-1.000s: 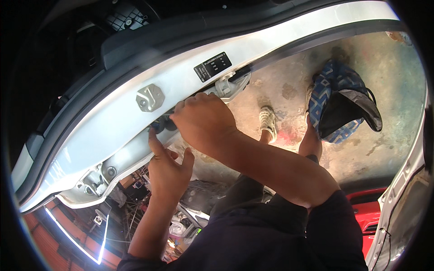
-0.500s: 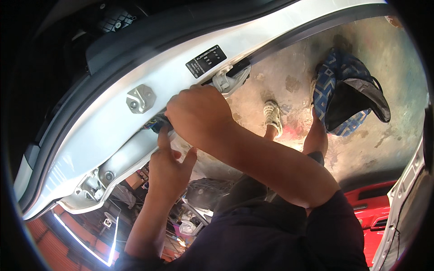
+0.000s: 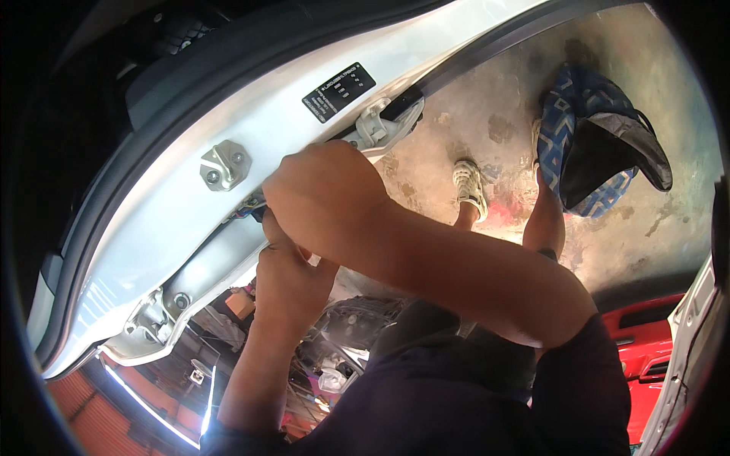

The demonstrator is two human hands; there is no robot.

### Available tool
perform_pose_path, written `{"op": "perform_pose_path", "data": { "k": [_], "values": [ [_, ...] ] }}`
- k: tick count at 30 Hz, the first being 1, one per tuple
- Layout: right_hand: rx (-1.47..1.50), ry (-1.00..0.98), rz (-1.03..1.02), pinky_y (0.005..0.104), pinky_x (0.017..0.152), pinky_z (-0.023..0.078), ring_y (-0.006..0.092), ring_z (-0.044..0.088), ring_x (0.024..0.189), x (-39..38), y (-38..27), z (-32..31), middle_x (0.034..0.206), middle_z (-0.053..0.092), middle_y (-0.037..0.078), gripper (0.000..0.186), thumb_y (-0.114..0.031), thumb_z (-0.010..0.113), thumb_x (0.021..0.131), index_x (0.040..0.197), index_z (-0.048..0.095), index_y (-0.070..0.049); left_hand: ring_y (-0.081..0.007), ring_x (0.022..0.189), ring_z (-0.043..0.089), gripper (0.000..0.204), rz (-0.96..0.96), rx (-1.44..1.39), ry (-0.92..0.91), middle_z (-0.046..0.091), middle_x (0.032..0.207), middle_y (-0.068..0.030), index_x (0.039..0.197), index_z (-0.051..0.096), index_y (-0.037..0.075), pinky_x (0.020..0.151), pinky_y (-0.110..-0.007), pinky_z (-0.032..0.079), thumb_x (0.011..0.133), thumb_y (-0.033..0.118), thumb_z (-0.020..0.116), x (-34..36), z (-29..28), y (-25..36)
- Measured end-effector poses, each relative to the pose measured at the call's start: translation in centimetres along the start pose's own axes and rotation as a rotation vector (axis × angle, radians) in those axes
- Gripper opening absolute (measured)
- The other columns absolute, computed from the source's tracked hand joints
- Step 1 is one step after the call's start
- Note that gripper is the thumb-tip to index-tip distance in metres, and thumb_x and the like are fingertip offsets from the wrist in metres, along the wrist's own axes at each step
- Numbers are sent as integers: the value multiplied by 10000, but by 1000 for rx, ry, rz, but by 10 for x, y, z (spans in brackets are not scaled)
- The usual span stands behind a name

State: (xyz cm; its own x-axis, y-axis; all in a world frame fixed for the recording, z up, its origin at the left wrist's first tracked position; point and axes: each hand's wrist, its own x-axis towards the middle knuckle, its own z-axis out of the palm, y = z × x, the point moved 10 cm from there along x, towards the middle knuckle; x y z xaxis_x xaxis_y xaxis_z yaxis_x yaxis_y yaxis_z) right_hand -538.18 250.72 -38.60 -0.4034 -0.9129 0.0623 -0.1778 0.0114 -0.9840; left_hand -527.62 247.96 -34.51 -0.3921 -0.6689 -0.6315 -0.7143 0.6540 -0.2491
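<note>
My right hand point(image 3: 323, 182) is closed at a gap in a white car body pillar point(image 3: 144, 220), with whatever its fingers grip hidden. Just below it is my left hand point(image 3: 293, 270), index finger raised into the same gap and thumb apart; its fingertip is hidden behind the right hand. Bunched wires point(image 3: 247, 205) show beside the fingers. Above them are a metal striker plate point(image 3: 224, 165) and a black label point(image 3: 337, 91). A hinge point(image 3: 376, 121) sits to the right, another hinge point(image 3: 152, 319) at lower left.
Below lies a stained concrete floor point(image 3: 494, 114), with my sneakered foot point(image 3: 469, 186) and a blue-patterned bag point(image 3: 555, 152). A red car part point(image 3: 646, 365) is at lower right, beside a pale panel edge point(image 3: 684, 327). Clutter and a lit strip lamp point(image 3: 152, 406) show at lower left.
My left hand has moved slightly up, its index finger now mostly behind my right hand. My right hand has shifted left, and the pillar sits higher and further left in the picture.
</note>
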Motion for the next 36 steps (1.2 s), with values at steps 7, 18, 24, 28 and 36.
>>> {"op": "perform_pose_path", "data": {
  "k": [7,18,24,28,36],
  "values": [
    [-51,31,6,383,692,573,262,732,751,-1,-4,-2,750,731,103,113,-209,738,733,724,745,-97,-475,890,724,875,-17,0,-4,714,972,-313,1429,204,-20,781,-484,597,861,285,796,0,2,-6],
    [-162,7,40,382,672,567,271,737,755,8,-11,10,743,728,109,143,-222,730,797,773,768,-86,-487,873,714,884,44,-9,14,708,896,-310,1433,219,-85,771,-512,584,870,304,779,1,6,-16],
    [-196,-109,207,411,716,584,312,747,792,13,-14,2,791,739,158,273,-307,707,902,829,779,-54,-438,895,735,762,101,63,83,733,891,-270,1376,350,-137,808,-461,592,884,275,760,-4,2,-15],
    [-205,-136,325,420,739,586,305,752,818,8,-7,10,768,741,128,375,-397,665,959,888,781,-48,-502,831,708,821,121,10,40,701,857,-324,1400,229,-156,760,-520,588,901,283,712,-6,0,-12],
    [-131,-213,551,409,778,580,276,750,886,-5,1,22,896,769,101,453,-492,614,976,962,781,-71,-483,854,719,716,210,-15,155,717,887,-307,1326,316,-138,771,-498,582,901,257,735,-12,-9,-8]
  ]
}}
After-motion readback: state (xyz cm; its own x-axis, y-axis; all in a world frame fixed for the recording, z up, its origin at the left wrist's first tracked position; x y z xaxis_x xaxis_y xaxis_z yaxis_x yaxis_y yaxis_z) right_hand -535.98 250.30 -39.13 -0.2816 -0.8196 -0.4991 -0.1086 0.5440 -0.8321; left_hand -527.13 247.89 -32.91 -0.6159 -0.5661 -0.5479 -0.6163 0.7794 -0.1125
